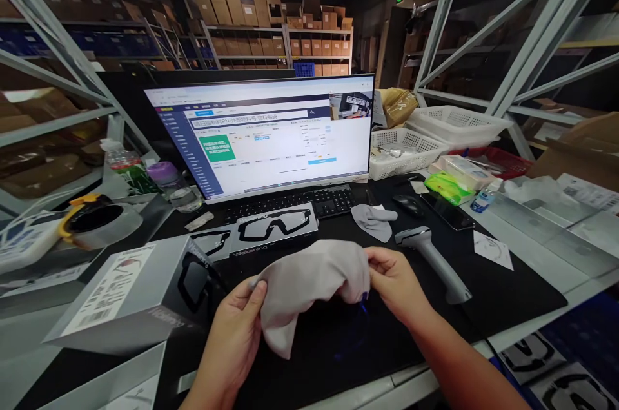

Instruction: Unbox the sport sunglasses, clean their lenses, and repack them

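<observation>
A light grey cloth [314, 274] is stretched between my two hands above the black desk mat. My left hand [240, 316] pinches its left end, thumb on top. At its right end, my right hand [395, 281] grips the fabric with bent fingers. The cloth drapes in a curve, as if over something stiff, but what lies beneath is hidden. A small blue edge [363, 300] shows under its right end. Behind it stands a narrow box [273, 229] with a goggle picture and "Wakening" lettering. A larger grey box [130, 294] with a white label sits left of my left hand.
A monitor [265, 139] stands behind a black keyboard [333, 200]. To the right are a folded grey cloth [372, 222], a mouse [409, 205], a barcode scanner [435, 262] and a phone [447, 210]. White baskets [406, 151] stand farther back. A tape roll [104, 226] and bottles are left.
</observation>
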Available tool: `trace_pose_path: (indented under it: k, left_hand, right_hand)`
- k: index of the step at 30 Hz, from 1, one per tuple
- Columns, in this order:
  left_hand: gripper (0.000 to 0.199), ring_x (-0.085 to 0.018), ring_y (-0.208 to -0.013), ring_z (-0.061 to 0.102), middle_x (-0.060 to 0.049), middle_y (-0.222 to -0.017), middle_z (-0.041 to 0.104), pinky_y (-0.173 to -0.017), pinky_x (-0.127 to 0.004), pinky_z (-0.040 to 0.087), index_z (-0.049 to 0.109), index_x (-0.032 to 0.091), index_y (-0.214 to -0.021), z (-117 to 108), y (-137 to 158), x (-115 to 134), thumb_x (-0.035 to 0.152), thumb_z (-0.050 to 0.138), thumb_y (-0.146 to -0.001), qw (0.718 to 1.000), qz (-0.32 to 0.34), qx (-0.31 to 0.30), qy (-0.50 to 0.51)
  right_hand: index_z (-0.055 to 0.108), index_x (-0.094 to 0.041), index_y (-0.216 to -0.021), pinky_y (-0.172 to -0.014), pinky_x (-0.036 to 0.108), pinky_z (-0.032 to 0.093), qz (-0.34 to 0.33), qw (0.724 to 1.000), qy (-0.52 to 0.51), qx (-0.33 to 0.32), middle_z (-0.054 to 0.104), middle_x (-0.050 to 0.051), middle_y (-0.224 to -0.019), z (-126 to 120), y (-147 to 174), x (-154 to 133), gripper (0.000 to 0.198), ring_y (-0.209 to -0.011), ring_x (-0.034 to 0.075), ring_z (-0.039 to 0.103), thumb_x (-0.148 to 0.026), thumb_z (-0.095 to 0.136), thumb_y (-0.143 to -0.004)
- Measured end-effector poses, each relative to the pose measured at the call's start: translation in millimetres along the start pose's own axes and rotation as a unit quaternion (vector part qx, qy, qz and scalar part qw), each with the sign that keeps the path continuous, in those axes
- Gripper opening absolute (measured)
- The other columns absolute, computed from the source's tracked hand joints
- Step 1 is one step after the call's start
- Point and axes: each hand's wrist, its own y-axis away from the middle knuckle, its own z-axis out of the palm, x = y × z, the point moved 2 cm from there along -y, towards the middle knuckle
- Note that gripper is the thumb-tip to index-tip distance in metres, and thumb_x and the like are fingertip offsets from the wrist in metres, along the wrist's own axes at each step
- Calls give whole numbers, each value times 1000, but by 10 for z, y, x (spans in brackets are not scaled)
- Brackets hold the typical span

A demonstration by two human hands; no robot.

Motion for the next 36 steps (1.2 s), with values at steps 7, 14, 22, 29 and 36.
trace_pose_path:
  k: [7,14,22,29,36]
  left_hand:
    - [47,-12,-59,66,-2,-68,72,-55,-18,57,70,11,-71,26,-4,75,33,100,-43,999,-7,10,38]
    - [59,-15,-63,69,2,-75,75,-60,-24,62,71,17,-88,-82,-31,264,34,99,-39,985,114,106,68]
    - [20,-21,-84,69,-5,-88,72,-75,-27,58,70,20,-95,15,119,135,37,70,-84,927,194,-199,-251]
    - [36,-21,-94,65,-7,-102,71,-88,-32,51,72,22,-91,239,237,-369,4,45,-76,603,187,-347,-693]
    - [67,-32,-114,66,-15,-128,70,-105,-46,49,64,18,-132,109,297,-474,3,54,-68,551,252,-314,-731]
  right_hand:
    - [75,-18,-68,-58,27,57,16,1000,-6,23,73,1,-62,-30,-41,11,26,-57,18,69,-36,93,-60]
    - [74,-17,-78,-48,18,56,-23,977,-140,157,72,0,-64,-500,-174,-65,35,-51,12,67,-34,97,-59]
    - [66,-21,-83,-60,9,58,-132,932,-189,280,72,-8,-74,-846,-308,-141,45,-64,6,72,-42,97,-58]
    - [68,-21,-76,-63,25,63,-141,963,-111,200,74,-2,-71,-497,-264,-10,37,-64,15,74,-43,95,-62]
    - [74,-20,-71,-53,27,60,-124,988,-23,93,72,0,-61,-126,-124,51,23,-51,16,68,-31,93,-65]
